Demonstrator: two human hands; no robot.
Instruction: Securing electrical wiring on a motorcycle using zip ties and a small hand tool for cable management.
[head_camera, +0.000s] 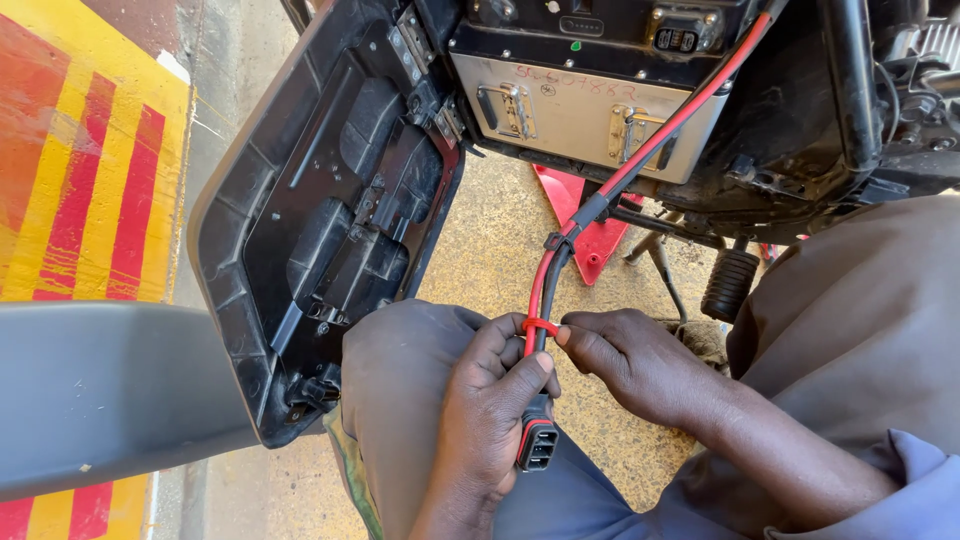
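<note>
A red and black cable (548, 290) was held at about six o'clock in the view, above the knee. The left hand (495, 415) was wrapped around its lower end, fingers curled together just above the black plug (537, 445). The right hand (640, 365) came in from three o'clock, its fingertips (566, 333) pinching a red tie (540, 326) looped around the cable. At twelve o'clock a pale box (585, 115) was seen, with an open black cover (330, 220) at ten o'clock.

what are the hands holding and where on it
The left hand grips the red-and-black cable just above its black connector; the right hand pinches the red tie.
</note>
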